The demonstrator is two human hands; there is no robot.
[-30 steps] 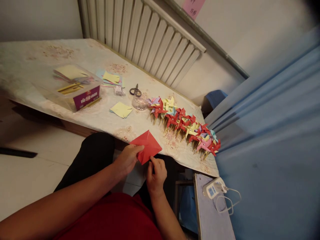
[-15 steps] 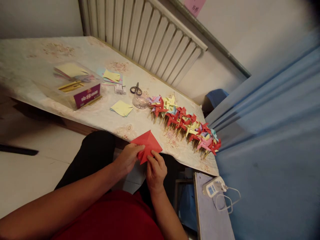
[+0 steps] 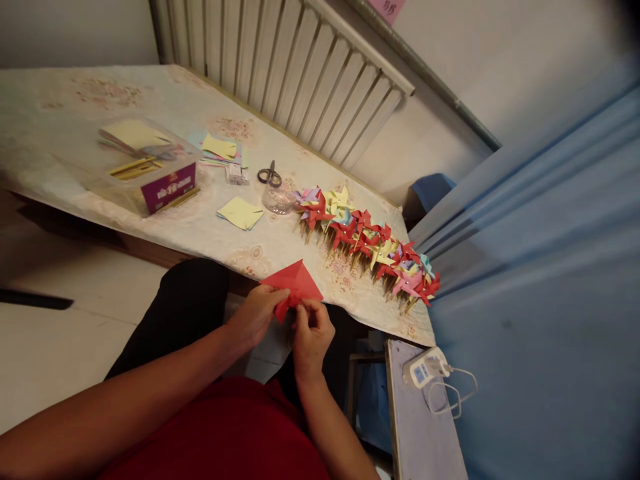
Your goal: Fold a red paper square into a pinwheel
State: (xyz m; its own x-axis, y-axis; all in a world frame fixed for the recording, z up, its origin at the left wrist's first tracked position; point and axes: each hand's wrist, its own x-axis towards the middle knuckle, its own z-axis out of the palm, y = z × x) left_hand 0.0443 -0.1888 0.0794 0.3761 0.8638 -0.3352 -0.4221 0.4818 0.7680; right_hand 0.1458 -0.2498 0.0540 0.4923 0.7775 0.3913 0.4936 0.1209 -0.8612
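Note:
A red sheet of paper (image 3: pixel 300 281) is held over the table's front edge, its upper corner pointing away from me. My left hand (image 3: pixel 263 308) pinches its left side between thumb and fingers. At the lower right side, my right hand (image 3: pixel 313 327) has its thumb and fingertips pressed together on the paper. The lower part of the sheet looks bent up between both hands; the fingers hide the details. Beyond the hands and to the right, several finished pinwheels (image 3: pixel 360 230) in red, yellow, pink and blue stand on sticks in rows.
On the patterned table (image 3: pixel 200 237) are a clear box (image 3: pixel 170 191) of paper and sticks, cut paper (image 3: pixel 241 213), a paper stack (image 3: pixel 219 148), small boxes (image 3: pixel 237 175), scissors (image 3: pixel 270 175) and a clear container (image 3: pixel 279 200). A power strip (image 3: pixel 426 367) lies right.
My right fingers have drawn closer together on the paper, and the sheet's lower corner has been bent up. The camera view has shifted slightly.

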